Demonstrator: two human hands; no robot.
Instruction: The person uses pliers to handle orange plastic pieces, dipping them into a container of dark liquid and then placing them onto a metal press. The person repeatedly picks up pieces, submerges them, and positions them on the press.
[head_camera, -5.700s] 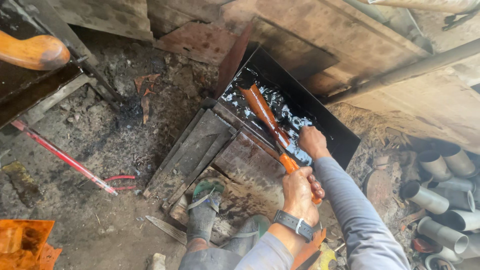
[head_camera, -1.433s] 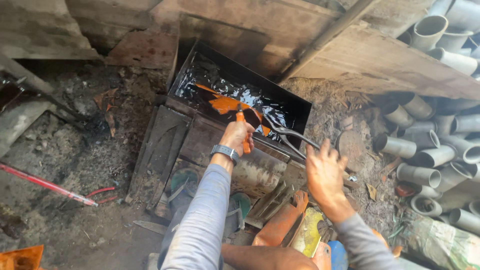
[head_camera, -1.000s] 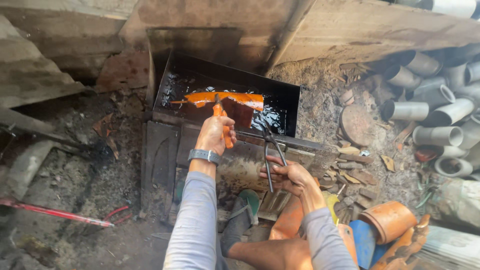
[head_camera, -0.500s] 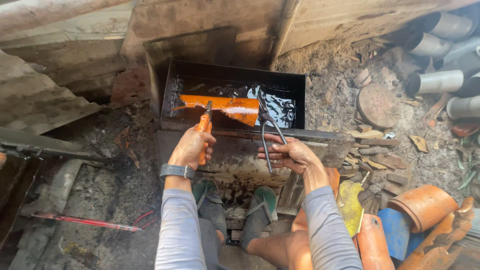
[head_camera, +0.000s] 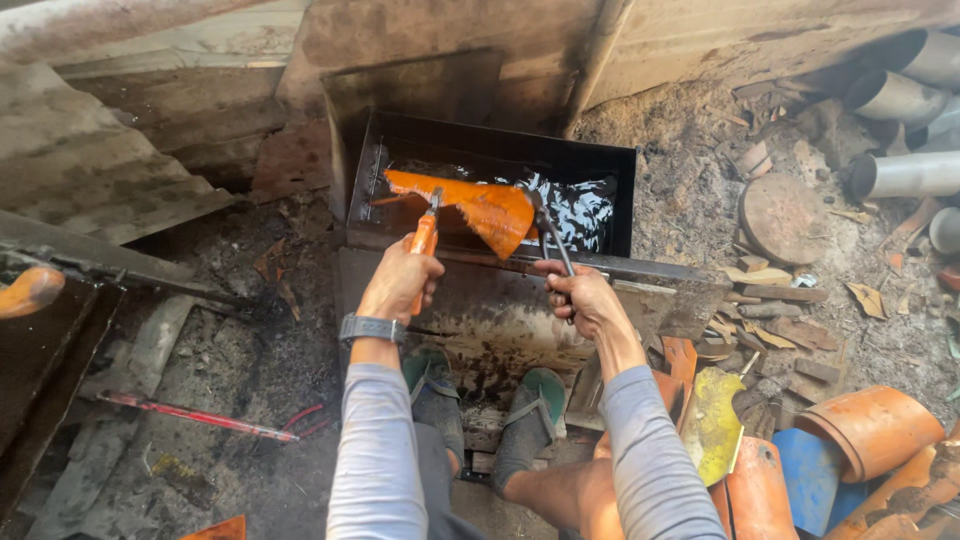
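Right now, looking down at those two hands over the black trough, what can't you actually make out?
- Head view: how deep the dark liquid goes in the black trough; the glossy surface hides the bottom.
- The tongs' tips, hidden behind the orange sheet.
- What the orange-handled tool grips; its tip is too small to tell.
- The right hand's fingers, curled out of sight.
- The orange object at left, cut off by the edge.

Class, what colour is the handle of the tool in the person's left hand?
Orange, on the tool gripped by the left hand; the head view shows it.
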